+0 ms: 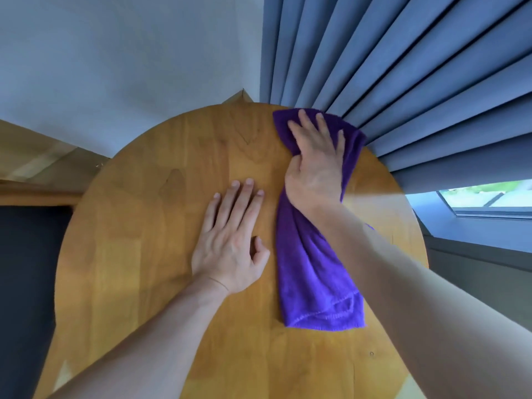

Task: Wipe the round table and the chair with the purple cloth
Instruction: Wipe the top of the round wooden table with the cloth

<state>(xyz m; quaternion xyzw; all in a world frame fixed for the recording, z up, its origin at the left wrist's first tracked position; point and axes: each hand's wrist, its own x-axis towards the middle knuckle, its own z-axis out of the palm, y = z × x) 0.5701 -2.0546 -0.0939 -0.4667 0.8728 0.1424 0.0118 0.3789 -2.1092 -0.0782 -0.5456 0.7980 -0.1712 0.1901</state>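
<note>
The round wooden table (144,254) fills the middle of the view. A long purple cloth (311,277) lies on its right half, running from the far edge back toward me. My right hand (316,162) presses flat on the cloth's far end, near the table's far right edge, with the fabric bunched under the palm. My left hand (230,240) rests flat on the bare wood just left of the cloth, fingers spread, holding nothing. No chair is in view.
Blue pleated curtains (403,82) hang right against the table's far right edge. A white wall (115,67) stands behind the table. A window (489,200) shows low on the right. A wooden ledge (34,174) and a dark surface (26,269) lie at left.
</note>
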